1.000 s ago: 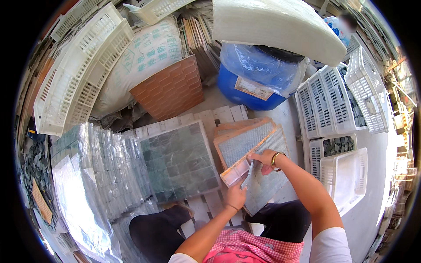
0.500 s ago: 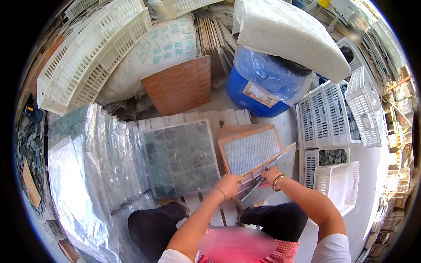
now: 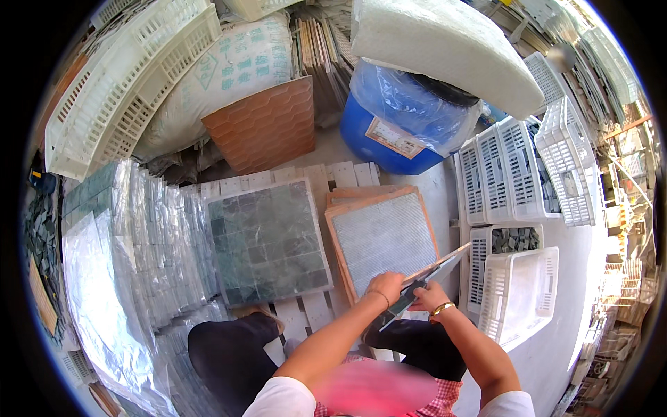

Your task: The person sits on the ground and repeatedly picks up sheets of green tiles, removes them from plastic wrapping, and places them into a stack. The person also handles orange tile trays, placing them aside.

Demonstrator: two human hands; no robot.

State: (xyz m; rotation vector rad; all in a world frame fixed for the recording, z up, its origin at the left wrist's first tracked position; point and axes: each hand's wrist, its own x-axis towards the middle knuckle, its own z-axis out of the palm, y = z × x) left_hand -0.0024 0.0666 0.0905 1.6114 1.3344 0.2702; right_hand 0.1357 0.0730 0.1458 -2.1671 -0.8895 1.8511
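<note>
Over my lap, a thin tan-edged board (image 3: 454, 254) stands tilted, almost edge-on. Along it lies a sheet of dark grey tiles (image 3: 397, 307), partly covered by my hands. My left hand (image 3: 385, 286) is closed over the upper edge of the tilted board; its fingertips are hidden. On the near side, my right hand (image 3: 431, 299) pinches the dark tile sheet, thumb and fingers bent. Just beyond my hands rests a stack of orange-rimmed trays (image 3: 382, 233), the top one with a ribbed grey surface. To their left is a plastic-wrapped sheet of green-grey square tiles (image 3: 271, 240).
Plastic-wrapped tile stacks (image 3: 163, 243) rise at the left. A blue drum (image 3: 389, 142) and a brown patterned panel (image 3: 264, 125) stand at the back. At the right are white crates (image 3: 511, 170), a bin of small dark tiles (image 3: 515, 238) and a white basket (image 3: 524, 295).
My left hand has moved right and closer to my right hand, from the near edge to the upper edge. The held board now looks more edge-on. The whole view has shifted slightly.
</note>
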